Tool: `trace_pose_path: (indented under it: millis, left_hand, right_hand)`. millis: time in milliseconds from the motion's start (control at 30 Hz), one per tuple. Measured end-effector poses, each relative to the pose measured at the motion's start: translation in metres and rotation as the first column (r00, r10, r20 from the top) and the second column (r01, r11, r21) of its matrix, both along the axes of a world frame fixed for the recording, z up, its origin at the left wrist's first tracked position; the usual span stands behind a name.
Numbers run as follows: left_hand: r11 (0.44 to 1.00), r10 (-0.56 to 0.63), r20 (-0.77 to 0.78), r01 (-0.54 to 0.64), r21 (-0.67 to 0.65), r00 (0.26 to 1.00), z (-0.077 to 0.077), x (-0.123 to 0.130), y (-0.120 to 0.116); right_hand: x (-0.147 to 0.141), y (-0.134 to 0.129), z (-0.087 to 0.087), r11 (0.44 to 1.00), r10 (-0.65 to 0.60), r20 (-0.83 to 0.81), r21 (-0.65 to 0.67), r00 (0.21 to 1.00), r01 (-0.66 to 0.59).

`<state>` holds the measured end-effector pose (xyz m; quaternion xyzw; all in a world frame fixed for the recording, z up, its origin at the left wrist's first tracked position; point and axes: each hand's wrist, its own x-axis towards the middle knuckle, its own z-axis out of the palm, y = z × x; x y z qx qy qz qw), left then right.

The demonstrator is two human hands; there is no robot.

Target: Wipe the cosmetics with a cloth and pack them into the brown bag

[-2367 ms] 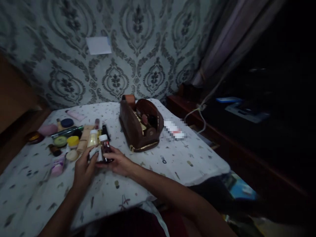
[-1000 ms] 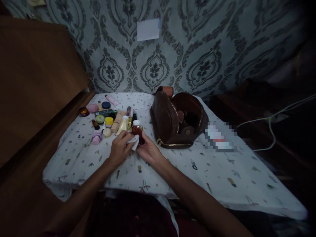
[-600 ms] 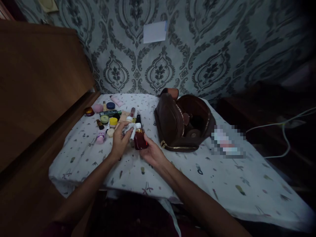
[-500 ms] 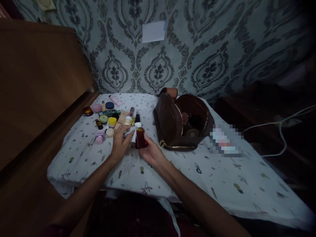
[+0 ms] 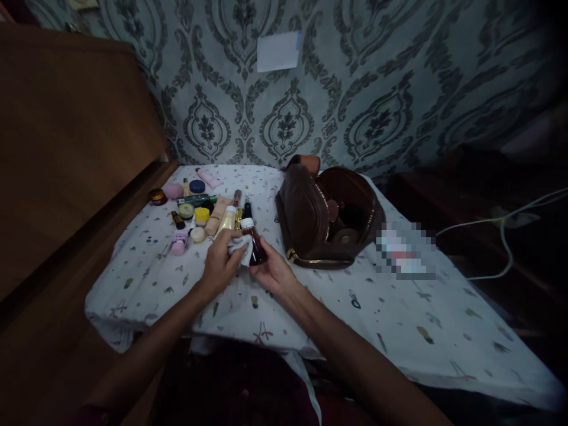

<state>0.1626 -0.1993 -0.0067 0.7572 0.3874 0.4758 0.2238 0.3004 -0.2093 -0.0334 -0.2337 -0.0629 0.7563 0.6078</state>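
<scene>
Dark-red glass bottle with white cap (image 5: 257, 251): held just above the table, tilted, cap on. Right hand (image 5: 274, 272) has its fingers clamped round the lower right side. Left hand (image 5: 217, 257), fingers pinched together on a crumpled white cloth (image 5: 239, 245), presses it to the bottle's left side. Wiping appears under way, not finished. Nearby, beige squeeze tube (image 5: 218, 214) and yellow-lidded round jar (image 5: 202, 216) lie among other cosmetics; which are already wiped, cannot tell. Brown leather bag (image 5: 302, 213) stands unzipped to the right, some items inside.
</scene>
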Motion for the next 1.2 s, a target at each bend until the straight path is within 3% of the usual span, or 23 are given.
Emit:
trace_pose_path:
  millis: [167, 300, 400, 600, 767, 967, 1100, 1200]
  left_hand:
    - [0.995, 0.095, 0.082, -0.092, -0.038, 0.992, 0.005, 0.002, 0.015]
    - [0.994, 0.101, 0.113, -0.096, -0.052, 0.988, 0.006, 0.007, 0.017]
    - [0.994, 0.109, 0.099, -0.11, 0.002, 0.989, 0.003, 0.011, 0.015]
    - [0.997, -0.049, 0.018, 0.048, 0.067, 0.999, -0.002, 0.01, -0.002]
    - [0.987, -0.134, -0.058, 0.138, 0.082, 0.989, 0.001, 0.005, -0.011]
    - [0.995, 0.082, -0.032, -0.08, 0.067, 0.996, 0.005, 0.002, 0.019]
    - [0.997, 0.073, -0.028, -0.072, 0.038, 0.997, -0.001, -0.002, 0.029]
    - [0.999, 0.046, -0.092, -0.044, 0.023, 0.995, -0.006, -0.004, 0.022]
  right_hand:
    - [-0.004, -0.006, -0.001, 0.995, 0.093, 0.078, 0.033, 0.993, -0.096]
    - [-0.007, -0.014, 0.005, 0.982, 0.09, 0.188, 0.147, 0.978, -0.118]
    - [-0.007, -0.015, 0.008, 0.985, 0.066, 0.199, 0.141, 0.978, -0.095]
    - [-0.006, -0.009, 0.007, 0.999, -0.036, 0.106, 0.016, 0.994, 0.034]
    - [-0.005, -0.005, 0.009, 0.998, -0.062, 0.038, -0.026, 0.997, 0.063]
    - [-0.005, -0.008, 0.01, 0.995, -0.048, 0.113, 0.094, 0.992, 0.037]
    - [-0.004, -0.006, 0.008, 0.983, -0.059, 0.131, 0.178, 0.99, 0.035]
    - [-0.003, -0.003, 0.007, 0.991, -0.067, 0.081, 0.119, 0.994, 0.058]
